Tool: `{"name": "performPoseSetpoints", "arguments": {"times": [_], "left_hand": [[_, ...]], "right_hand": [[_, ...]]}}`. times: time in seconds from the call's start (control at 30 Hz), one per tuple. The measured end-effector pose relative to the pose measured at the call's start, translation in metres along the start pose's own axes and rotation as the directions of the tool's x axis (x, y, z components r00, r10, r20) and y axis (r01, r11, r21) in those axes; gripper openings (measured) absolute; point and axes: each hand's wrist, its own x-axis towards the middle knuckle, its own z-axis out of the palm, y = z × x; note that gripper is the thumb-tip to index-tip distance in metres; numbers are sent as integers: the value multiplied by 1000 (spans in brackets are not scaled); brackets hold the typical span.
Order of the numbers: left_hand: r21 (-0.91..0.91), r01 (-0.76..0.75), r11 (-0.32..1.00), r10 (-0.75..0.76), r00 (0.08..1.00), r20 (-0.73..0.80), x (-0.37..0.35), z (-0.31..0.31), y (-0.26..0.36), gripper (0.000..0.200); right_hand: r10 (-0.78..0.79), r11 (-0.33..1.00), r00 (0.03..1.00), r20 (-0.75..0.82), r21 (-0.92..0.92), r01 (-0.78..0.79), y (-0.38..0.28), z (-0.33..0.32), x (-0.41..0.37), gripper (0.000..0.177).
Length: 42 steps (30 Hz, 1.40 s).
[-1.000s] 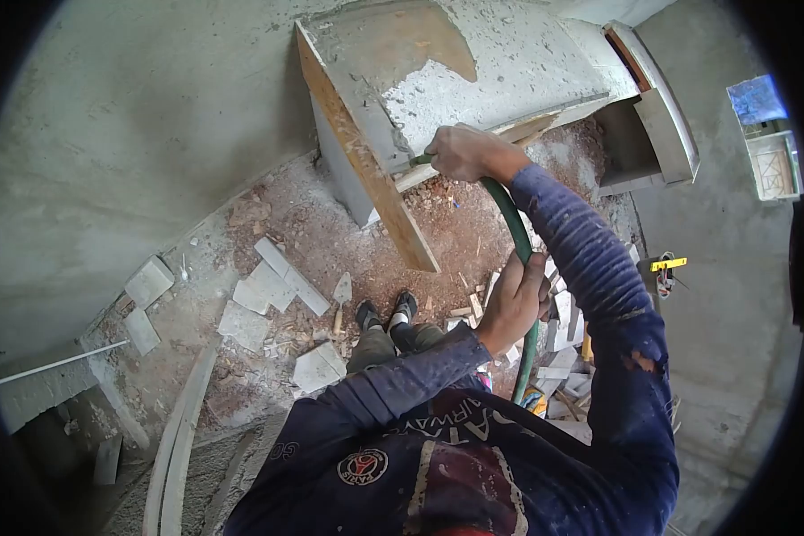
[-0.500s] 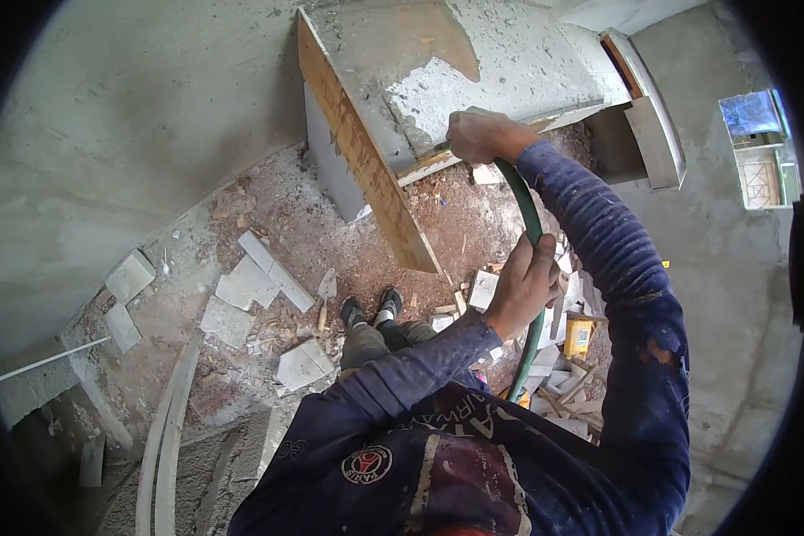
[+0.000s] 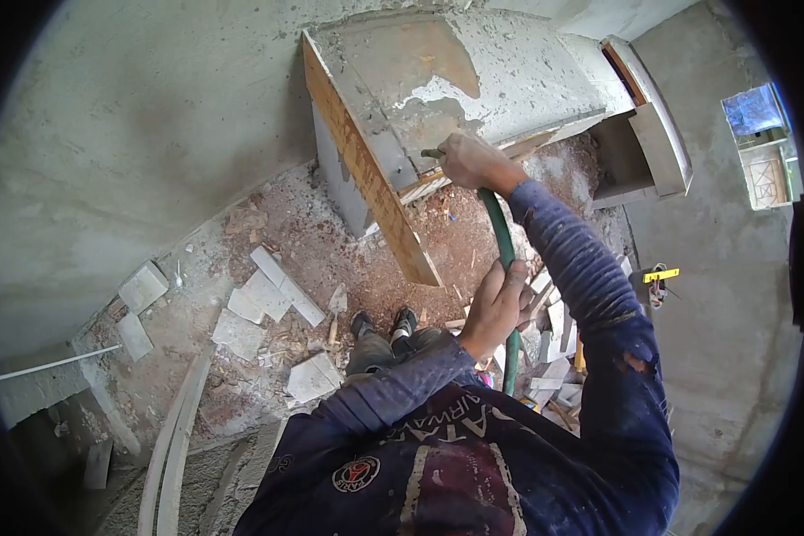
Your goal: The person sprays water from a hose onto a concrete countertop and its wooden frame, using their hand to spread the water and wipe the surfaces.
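A green hose [image 3: 498, 228] runs up from beside my body through both hands. My right hand [image 3: 478, 163] is closed round its upper end, just over the front edge of the concrete slab [image 3: 536, 80]. The hose tip [image 3: 431, 153] pokes out left of that hand, above the slab's near corner. Lower down, my left hand [image 3: 496, 308] wraps round the middle of the hose. A darker, wet-looking patch and a smaller whitish patch lie on the slab near the right hand.
An upright wooden-edged board [image 3: 366, 156] stands at the slab's left end. Broken tiles [image 3: 313, 377], a trowel [image 3: 338, 300] and rubble lie on the floor around my feet. Long planks [image 3: 180, 438] lean at lower left. A yellow level [image 3: 661, 276] is at the right.
My right hand has moved left along the slab edge with the hose, and my left hand has shifted slightly left. The whitish patch has shrunk as the darker area spread.
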Motion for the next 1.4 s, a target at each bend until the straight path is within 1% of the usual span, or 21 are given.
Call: {"name": "performPoseSetpoints", "arguments": {"times": [0.03,0.1,0.17,0.23,0.27,0.3,0.33,0.37,0.4,0.5,0.57,0.63,0.67,0.8,0.87,0.9,1.0,1.07,1.2,1.27,1.4], "left_hand": [[11,-4,1000,4,1000,-5,-2,-4,-4,24],[-5,18,1000,-18,1000,-12,-6,-13,-14,24],[24,8,1000,-7,999,-42,-10,-18,-24,25],[71,14,997,-9,998,-67,-17,-23,-31,25],[62,21,998,-17,998,-55,-21,-25,-33,25],[79,20,997,-15,998,-60,-24,-26,-34,25],[103,22,994,-13,996,-89,-28,-27,-35,26],[125,21,992,-7,993,-117,-30,-27,-36,27],[140,21,990,-4,992,-122,-32,-27,-39,27],[169,7,986,27,979,-200,-38,-29,-48,30],[213,25,977,24,974,-225,-42,-28,-50,31],[240,-13,971,74,966,-247,-46,-26,-55,32],[249,-11,969,79,960,-267,-47,-25,-57,33],[253,11,967,80,936,-343,-48,-21,-65,33],[235,9,972,82,924,-374,-47,-19,-70,33],[239,2,971,91,920,-380,-46,-20,-72,33],[233,4,973,97,903,-419,-47,-20,-77,33],[252,-19,968,130,893,-431,-48,-17,-78,34],[275,-44,960,168,878,-449,-48,-18,-82,36],[291,-64,955,202,857,-474,-48,-18,-84,36],[278,-90,956,217,857,-468,-48,-16,-85,37]], "right_hand": [[-6,1000,1000,-8,7,6,1,5,-2,27],[129,973,992,14,190,-130,0,14,-11,29],[137,961,990,-35,247,-124,-2,23,-22,31],[125,878,965,-228,478,-1,-6,29,-32,41],[153,822,981,-118,566,-60,-4,30,-33,50],[151,816,980,-129,576,-49,-4,31,-34,50],[203,648,979,8,749,-140,-5,33,-36,52],[214,443,965,153,865,-235,-7,34,-36,54],[217,372,961,172,895,-244,-15,31,-39,54],[137,381,978,155,904,-197,-20,33,-38,53],[105,340,980,169,920,-195,-18,44,-32,53],[124,101,966,227,966,-240,-21,50,-32,54],[115,54,967,228,970,-235,-21,53,-32,55],[55,23,976,212,977,-213,-22,56,-34,54],[47,92,983,179,979,-183,-21,58,-34,49],[35,91,984,176,980,-179,-21,60,-34,49],[60,154,993,105,982,-113,-22,68,-34,46],[96,229,995,25,972,-47,-23,70,-36,44],[123,286,991,-48,958,11,-27,69,-37,42],[190,385,976,-105,923,25,-30,65,-41,39],[209,389,968,-139,920,48,-36,64,-39,36]]}}
